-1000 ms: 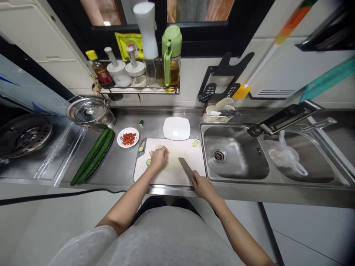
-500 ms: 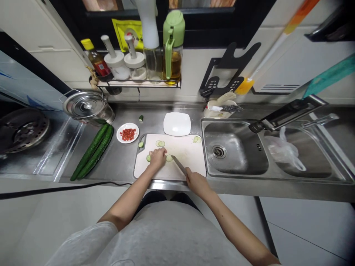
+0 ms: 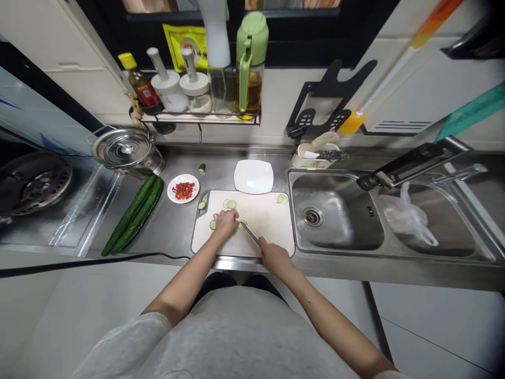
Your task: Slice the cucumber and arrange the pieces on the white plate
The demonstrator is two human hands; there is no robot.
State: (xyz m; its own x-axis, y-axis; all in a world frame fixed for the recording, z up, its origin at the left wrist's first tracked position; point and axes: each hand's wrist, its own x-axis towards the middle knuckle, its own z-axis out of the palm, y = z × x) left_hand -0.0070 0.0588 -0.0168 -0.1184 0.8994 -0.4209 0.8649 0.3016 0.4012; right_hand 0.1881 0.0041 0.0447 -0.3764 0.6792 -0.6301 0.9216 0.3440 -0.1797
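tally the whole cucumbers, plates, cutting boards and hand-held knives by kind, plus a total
whole cucumbers: 2
plates: 2
cutting board: 1
hand-held knife: 1
total: 6

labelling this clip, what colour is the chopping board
Head view: the chopping board is off-white with a grey edge.

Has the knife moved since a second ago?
Yes: judged against the sink, the knife has shifted left, away from it and closer to the left hand.
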